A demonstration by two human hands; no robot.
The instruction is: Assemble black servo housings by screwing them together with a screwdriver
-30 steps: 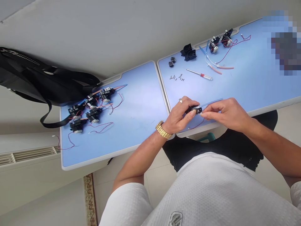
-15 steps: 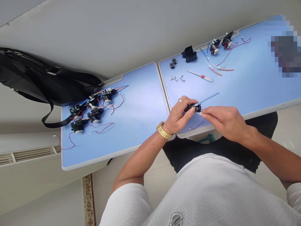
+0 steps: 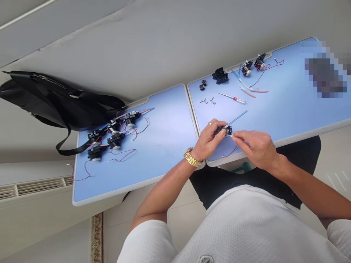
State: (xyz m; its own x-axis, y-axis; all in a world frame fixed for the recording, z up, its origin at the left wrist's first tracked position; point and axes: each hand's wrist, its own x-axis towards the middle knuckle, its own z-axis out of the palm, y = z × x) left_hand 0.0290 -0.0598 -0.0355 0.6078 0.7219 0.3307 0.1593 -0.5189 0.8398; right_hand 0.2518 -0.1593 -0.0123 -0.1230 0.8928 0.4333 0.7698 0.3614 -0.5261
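Observation:
My left hand (image 3: 208,141) is closed around a small black motor assembly (image 3: 228,130) just above the near edge of the right table. From its top a clear blue tube (image 3: 238,118) slants up to the right, and a thin red wire (image 3: 230,152) trails below. The thumb and forefinger of my right hand (image 3: 256,146) pinch at the assembly's right lower edge, where a tiny whitish piece shows; its kind cannot be made out. Farther back lies a screwdriver (image 3: 233,98) with a clear and red handle, beside several small screws (image 3: 207,101).
Several similar motor assemblies (image 3: 115,140) with wires lie on the left table (image 3: 159,146), by a black bag (image 3: 60,98). Toward the back of the right table (image 3: 287,95) are black housings (image 3: 220,76), round parts (image 3: 202,86), loose tubes (image 3: 248,86) and two more assemblies (image 3: 247,68).
The camera view has tilted, so the tables appear slightly lower. Both hands keep their hold at the motor assembly, with only slight movement.

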